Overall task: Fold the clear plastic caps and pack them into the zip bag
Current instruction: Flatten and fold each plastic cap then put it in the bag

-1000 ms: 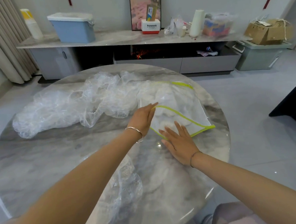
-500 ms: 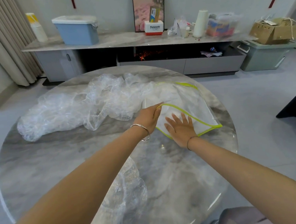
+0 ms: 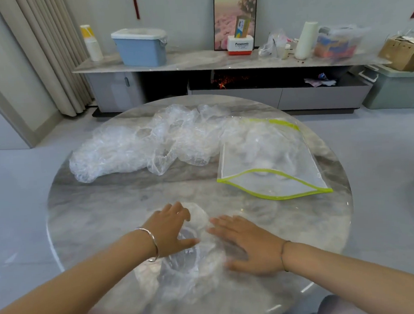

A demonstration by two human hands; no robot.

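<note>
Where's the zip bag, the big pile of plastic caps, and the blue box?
zip bag [image 3: 269,158]: head view, on its clear front wall.
pile of plastic caps [image 3: 132,149]: head view, middle of the crumpled heap.
blue box [image 3: 141,50]: head view, on its blue front side.

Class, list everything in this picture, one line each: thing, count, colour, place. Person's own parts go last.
table: one, grey marble, centre
cap pile: count unclear, clear, table's far left
zip bag: one, clear with yellow-green edge, table's far right
cap: one, clear, table's near edge
sideboard: one, grey, back wall
bin: one, blue, on sideboard
cups: one stack, white and yellow, sideboard's left end
roll: one, white, on sideboard
cardboard box: one, brown, far right
curtain: one, beige, left
bangle: one, silver, left wrist
left hand: one, on the cap
right hand: one, on the cap
</note>
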